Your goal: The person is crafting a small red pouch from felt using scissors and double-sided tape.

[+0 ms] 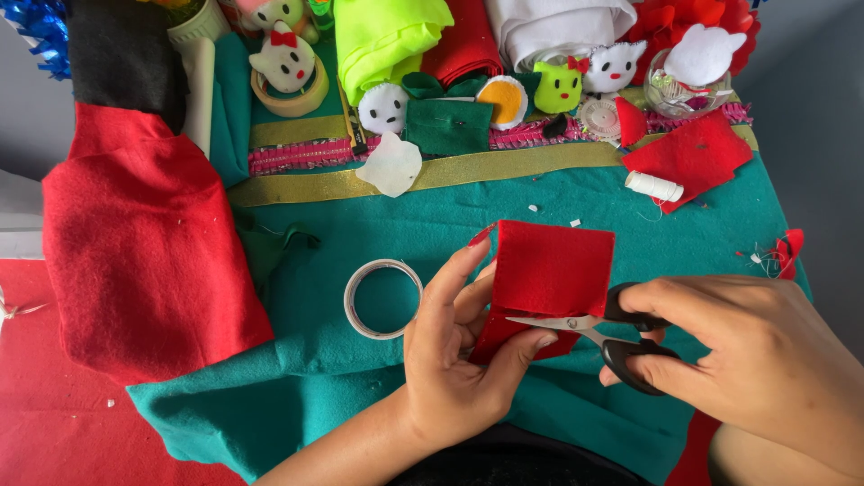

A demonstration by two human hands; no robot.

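Observation:
My left hand (454, 346) grips a folded square of red felt (551, 270) from its left edge, thumb under it and fingers behind. My right hand (765, 360) holds black-handled scissors (598, 326), whose open blades point left into the lower edge of the red felt. Both hands hover over a teal felt sheet (360, 234) that covers the table.
A clear tape ring (384, 298) lies left of my left hand. A large red felt piece (144, 252) lies at the left. At the back are small stuffed felt faces (385, 108), gold ribbon (504, 165), a white thread spool (654, 186), red felt scraps (693, 153) and folded fabrics (387, 36).

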